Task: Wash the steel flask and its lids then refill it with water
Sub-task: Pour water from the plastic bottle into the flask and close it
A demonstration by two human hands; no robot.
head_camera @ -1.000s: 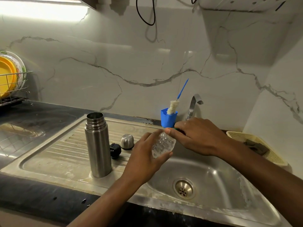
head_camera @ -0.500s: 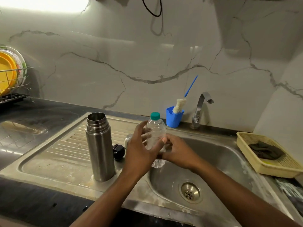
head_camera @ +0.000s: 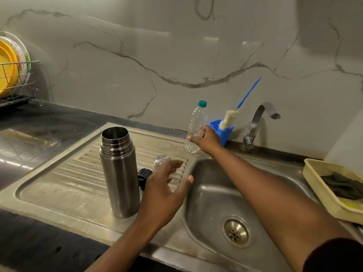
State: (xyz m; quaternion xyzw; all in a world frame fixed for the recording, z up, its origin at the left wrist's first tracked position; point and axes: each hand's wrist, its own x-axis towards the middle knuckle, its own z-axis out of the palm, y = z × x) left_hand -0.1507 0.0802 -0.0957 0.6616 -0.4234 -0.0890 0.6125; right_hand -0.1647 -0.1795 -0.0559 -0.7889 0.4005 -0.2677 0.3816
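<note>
The steel flask (head_camera: 118, 171) stands upright and uncapped on the ribbed draining board (head_camera: 78, 173). Just right of it lie its black inner lid (head_camera: 143, 176) and its steel cup lid (head_camera: 160, 161), both partly hidden by my left hand (head_camera: 164, 189). That hand hovers over them with fingers spread, holding nothing. My right hand (head_camera: 207, 140) reaches to the back of the sink and grips a clear plastic bottle (head_camera: 196, 124) with a green cap, held nearly upright beside the blue holder (head_camera: 224, 134).
A bottle brush (head_camera: 228, 119) with a blue handle stands in the blue holder. The tap (head_camera: 255, 124) is right of it, above the basin (head_camera: 212, 193) with its drain (head_camera: 234, 232). A cream basket (head_camera: 318, 185) with a dark cloth sits at right. A dish rack (head_camera: 13, 75) holds plates at left.
My right hand has carried the plastic bottle from over the basin to the back by the blue holder. My left hand has let go of it and opened above the lids.
</note>
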